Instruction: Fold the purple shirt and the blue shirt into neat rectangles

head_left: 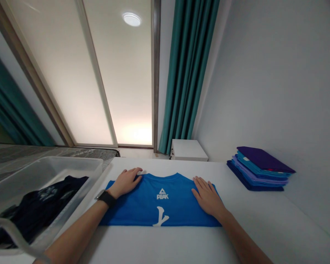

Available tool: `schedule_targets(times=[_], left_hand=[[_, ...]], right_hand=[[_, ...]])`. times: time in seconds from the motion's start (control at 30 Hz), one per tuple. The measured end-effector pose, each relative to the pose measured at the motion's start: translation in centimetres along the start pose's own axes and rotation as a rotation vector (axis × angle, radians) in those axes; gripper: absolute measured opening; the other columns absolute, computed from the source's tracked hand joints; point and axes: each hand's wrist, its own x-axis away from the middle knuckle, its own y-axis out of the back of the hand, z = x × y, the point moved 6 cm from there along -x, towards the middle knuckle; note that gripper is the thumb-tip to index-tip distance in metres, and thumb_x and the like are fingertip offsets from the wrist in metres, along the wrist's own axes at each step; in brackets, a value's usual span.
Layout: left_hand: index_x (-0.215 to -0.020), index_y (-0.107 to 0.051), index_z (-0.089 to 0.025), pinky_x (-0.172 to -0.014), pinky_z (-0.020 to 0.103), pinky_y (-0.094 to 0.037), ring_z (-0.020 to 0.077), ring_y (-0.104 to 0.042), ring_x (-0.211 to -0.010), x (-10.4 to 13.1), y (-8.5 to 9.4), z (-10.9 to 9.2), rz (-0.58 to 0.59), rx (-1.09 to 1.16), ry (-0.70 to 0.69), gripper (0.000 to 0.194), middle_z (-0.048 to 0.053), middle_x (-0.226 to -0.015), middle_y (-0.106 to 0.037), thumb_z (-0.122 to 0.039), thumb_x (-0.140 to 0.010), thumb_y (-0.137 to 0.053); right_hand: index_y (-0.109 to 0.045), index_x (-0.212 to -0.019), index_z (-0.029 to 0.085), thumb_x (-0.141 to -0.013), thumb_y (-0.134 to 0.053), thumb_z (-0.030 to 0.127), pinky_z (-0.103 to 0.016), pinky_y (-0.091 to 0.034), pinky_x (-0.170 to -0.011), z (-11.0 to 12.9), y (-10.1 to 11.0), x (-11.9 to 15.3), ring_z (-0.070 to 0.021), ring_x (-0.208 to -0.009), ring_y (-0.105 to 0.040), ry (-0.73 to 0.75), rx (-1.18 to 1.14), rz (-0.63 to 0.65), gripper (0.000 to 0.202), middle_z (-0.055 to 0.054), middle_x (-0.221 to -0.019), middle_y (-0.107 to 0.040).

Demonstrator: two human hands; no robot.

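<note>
A blue T-shirt (181, 205) with a white PEAK logo and part of a white character lies folded crosswise on the white table (159, 245), its neckline at the far side. My left hand (126, 182), with a dark watch on the wrist, rests on the shirt's upper left shoulder, fingers stretched out and slightly bent. Flat on the right shoulder lies my right hand (207, 196), its fingers extended. Neither hand grips the cloth. The shirt's sleeves are partly hidden under my hands and wrists.
To the left stands a translucent plastic bin (95, 163) holding dark clothes (49, 194). A stack of folded garments (260, 170), purple on top, sits at the right by the wall. Beyond the table are a white cabinet (189, 149) and a green curtain (189, 73).
</note>
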Motion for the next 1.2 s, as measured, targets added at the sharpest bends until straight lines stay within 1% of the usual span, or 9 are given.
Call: schedule_targets(times=[0.13,0.23,0.3,0.43,0.57,0.7,0.8,0.97,1.2], left_hand=[[-0.121,-0.056,-0.020,-0.097,0.045,-0.039,0.0281,-0.061,-0.112,1.4,0.7,1.0,0.015,-0.017,0.020,0.037,0.010,-0.122,-0.066,-0.031,-0.090,-0.040],[-0.118,-0.058,-0.019,-0.095,0.044,-0.040,0.0283,-0.059,-0.113,2.4,1.0,2.1,-0.019,0.005,0.021,0.036,0.010,-0.120,-0.066,-0.030,-0.089,-0.040],[-0.115,-0.060,-0.020,-0.094,0.043,-0.041,0.0279,-0.059,-0.111,2.9,1.0,2.7,-0.052,0.031,0.004,0.034,0.010,-0.117,-0.066,-0.032,-0.090,-0.040],[-0.109,-0.062,-0.022,-0.091,0.041,-0.042,0.0268,-0.060,-0.105,3.5,1.3,3.2,-0.108,0.061,-0.022,0.030,0.008,-0.109,-0.068,-0.034,-0.091,-0.041],[-0.109,-0.062,-0.022,-0.092,0.041,-0.042,0.0271,-0.059,-0.103,3.8,1.6,3.4,-0.121,0.061,-0.014,0.031,0.008,-0.108,-0.068,-0.035,-0.091,-0.041],[-0.113,-0.061,-0.020,-0.094,0.041,-0.042,0.0274,-0.060,-0.105,4.2,1.6,4.2,-0.126,0.083,0.027,0.035,0.009,-0.112,-0.068,-0.039,-0.092,-0.040],[-0.112,-0.061,-0.019,-0.095,0.042,-0.043,0.0279,-0.061,-0.105,4.3,1.3,5.1,-0.131,0.086,0.070,0.038,0.010,-0.113,-0.069,-0.040,-0.092,-0.036],[-0.111,-0.060,-0.018,-0.096,0.041,-0.043,0.0270,-0.061,-0.108,4.0,0.7,6.2,-0.145,0.116,0.082,0.038,0.011,-0.114,-0.068,-0.039,-0.093,-0.033],[-0.103,-0.061,-0.018,-0.088,0.038,-0.050,0.0266,-0.066,-0.095,3.5,0.3,7.4,-0.170,0.254,0.125,0.037,0.011,-0.102,-0.071,-0.044,-0.089,-0.040]], right_hand=[[-0.042,-0.143,0.014,-0.098,-0.026,0.038,-0.043,-0.025,-0.113,-0.5,0.6,-0.4,-0.0242,-0.134,-0.039,0.038,-0.068,-0.075,0.054,-0.012,-0.144,-0.048],[-0.050,-0.137,0.014,-0.097,-0.030,0.032,-0.039,-0.035,-0.104,-0.9,1.2,-0.8,-0.0251,-0.118,-0.049,0.075,-0.093,-0.134,0.048,-0.013,-0.126,-0.059],[-0.052,-0.135,0.015,-0.095,-0.035,0.030,-0.040,-0.038,-0.098,-1.2,1.4,-1.1,-0.0269,-0.109,-0.052,0.057,-0.071,-0.151,0.046,-0.014,-0.116,-0.060],[-0.053,-0.133,0.017,-0.093,-0.041,0.027,-0.040,-0.039,-0.092,-0.9,1.5,-1.2,-0.0278,-0.102,-0.051,0.057,-0.047,-0.156,0.043,-0.014,-0.108,-0.058],[-0.063,-0.110,0.019,-0.091,-0.042,0.023,-0.038,-0.038,-0.089,-0.2,2.0,-0.9,-0.0264,-0.101,-0.050,0.086,-0.051,-0.175,0.029,-0.012,-0.105,-0.057],[-0.061,-0.098,0.020,-0.091,-0.041,0.023,-0.037,-0.037,-0.086,-0.1,2.3,-0.7,-0.0250,-0.098,-0.051,0.074,-0.056,-0.218,0.022,-0.011,-0.104,-0.059],[-0.060,-0.103,0.021,-0.093,-0.037,0.023,-0.037,-0.037,-0.085,-0.6,2.1,-0.9,-0.0245,-0.099,-0.053,0.050,-0.071,-0.224,0.025,-0.009,-0.106,-0.063],[-0.057,-0.120,0.022,-0.094,-0.034,0.021,-0.038,-0.037,-0.089,-1.5,1.4,-1.5,-0.0251,-0.108,-0.054,0.007,-0.055,-0.168,0.034,-0.010,-0.119,-0.064],[-0.059,-0.120,0.019,-0.093,-0.035,0.021,-0.037,-0.039,-0.090,-2.3,1.2,-2.0,-0.0252,-0.107,-0.057,-0.060,-0.066,-0.139,0.036,-0.011,-0.116,-0.064]])
